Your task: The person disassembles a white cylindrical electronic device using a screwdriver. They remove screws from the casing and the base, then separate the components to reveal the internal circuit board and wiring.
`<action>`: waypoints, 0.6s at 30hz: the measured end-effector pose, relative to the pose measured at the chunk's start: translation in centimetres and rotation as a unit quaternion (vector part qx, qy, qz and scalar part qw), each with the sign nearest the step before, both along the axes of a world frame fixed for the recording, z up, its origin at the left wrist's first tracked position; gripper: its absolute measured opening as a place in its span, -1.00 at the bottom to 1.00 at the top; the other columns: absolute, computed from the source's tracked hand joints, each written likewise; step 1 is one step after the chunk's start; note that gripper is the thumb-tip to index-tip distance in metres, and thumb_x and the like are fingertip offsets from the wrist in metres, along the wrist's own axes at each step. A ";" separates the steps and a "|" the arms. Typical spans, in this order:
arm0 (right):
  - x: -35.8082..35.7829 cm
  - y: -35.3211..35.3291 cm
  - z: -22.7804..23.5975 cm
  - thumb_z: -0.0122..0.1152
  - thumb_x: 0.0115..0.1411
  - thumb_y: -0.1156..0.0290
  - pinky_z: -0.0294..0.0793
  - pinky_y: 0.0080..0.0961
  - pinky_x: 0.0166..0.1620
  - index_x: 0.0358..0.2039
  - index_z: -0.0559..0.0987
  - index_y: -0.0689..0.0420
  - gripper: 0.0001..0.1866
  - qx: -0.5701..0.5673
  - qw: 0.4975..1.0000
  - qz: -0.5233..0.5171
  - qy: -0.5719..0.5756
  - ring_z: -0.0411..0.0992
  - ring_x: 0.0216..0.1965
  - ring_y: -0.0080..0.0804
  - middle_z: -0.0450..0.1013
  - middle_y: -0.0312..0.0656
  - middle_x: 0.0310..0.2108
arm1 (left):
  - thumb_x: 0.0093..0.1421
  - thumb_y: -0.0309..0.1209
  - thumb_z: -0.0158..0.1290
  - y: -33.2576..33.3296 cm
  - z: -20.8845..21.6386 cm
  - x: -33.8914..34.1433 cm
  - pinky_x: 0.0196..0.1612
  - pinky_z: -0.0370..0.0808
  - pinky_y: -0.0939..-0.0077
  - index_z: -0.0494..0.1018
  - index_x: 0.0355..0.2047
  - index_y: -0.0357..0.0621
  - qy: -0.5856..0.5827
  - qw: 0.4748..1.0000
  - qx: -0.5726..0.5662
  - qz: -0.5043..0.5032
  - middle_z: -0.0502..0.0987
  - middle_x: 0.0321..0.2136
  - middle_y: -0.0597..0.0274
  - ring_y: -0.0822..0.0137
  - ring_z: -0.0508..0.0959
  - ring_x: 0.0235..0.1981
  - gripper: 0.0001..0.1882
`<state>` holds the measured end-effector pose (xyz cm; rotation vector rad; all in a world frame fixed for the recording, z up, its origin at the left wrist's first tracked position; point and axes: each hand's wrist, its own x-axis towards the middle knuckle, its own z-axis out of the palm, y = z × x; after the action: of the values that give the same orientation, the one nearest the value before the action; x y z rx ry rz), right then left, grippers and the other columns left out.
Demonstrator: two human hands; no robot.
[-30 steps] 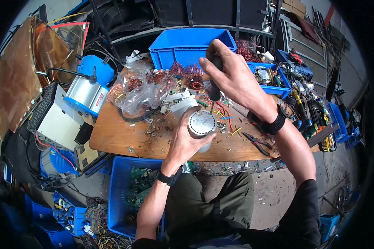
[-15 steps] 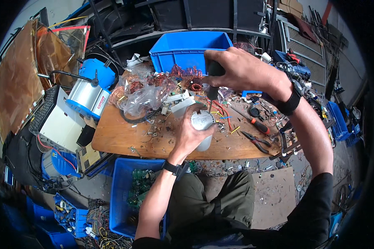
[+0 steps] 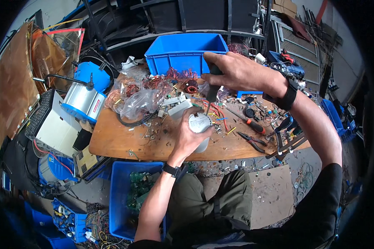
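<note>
At brown wooden table [image 3: 112, 143]: left hand [image 3: 188, 139] clasps whitish round-topped cylinder [image 3: 200, 123], likely stiff, slick, grip sides; right hand [image 3: 241, 74] clenches dark-handled slim-shafted tool [image 3: 212, 93].

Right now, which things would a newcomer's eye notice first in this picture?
The left hand grips a pale round can near the front of the table; the right hand holds a dark-handled tool over the can. A big blue bin stands at the back.

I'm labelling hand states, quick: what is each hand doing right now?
Left hand: closed around a pale cylinder.
Right hand: closed, holding a dark-handled tool, its thin shaft pointing down.
</note>
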<state>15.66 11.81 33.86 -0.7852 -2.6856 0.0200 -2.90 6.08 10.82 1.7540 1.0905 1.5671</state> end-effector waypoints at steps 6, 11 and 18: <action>0.4 0.2 0.9 0.22 0.38 0.10 0.49 0.05 -0.11 0.02 0.41 0.28 -0.51 -0.008 0.998 0.046 -0.043 0.53 -0.16 0.26 0.54 0.24 -0.28 | -0.04 -0.51 0.46 0.1 -0.4 0.0 0.20 0.46 0.32 0.44 0.12 -0.19 -0.010 1.000 -0.001 0.003 0.51 0.03 0.15 0.28 0.52 0.08 -0.31; 0.7 -0.1 2.0 0.22 0.39 0.05 0.50 0.03 -0.12 0.01 0.40 0.24 -0.51 -0.047 0.996 0.027 -0.071 0.52 -0.17 0.25 0.54 0.19 -0.31 | -0.04 -0.52 0.45 0.3 -0.9 0.0 0.19 0.47 0.33 0.42 0.10 -0.18 -0.028 1.000 -0.008 0.009 0.50 0.02 0.18 0.30 0.52 0.08 -0.32; -1.2 -1.5 1.4 0.22 0.38 0.00 0.52 0.03 -0.23 -0.22 0.52 0.22 -0.55 0.042 0.994 -0.063 -0.083 0.58 -0.32 0.20 0.58 0.07 -0.49 | -0.05 -0.54 0.46 0.2 -0.9 0.4 0.18 0.48 0.34 0.42 0.08 -0.16 -0.055 0.998 -0.022 -0.007 0.49 0.02 0.19 0.31 0.52 0.06 -0.33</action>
<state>14.46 10.33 35.24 -0.9660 -2.7630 -0.1961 -2.46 6.32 9.96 1.6231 1.0487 1.5997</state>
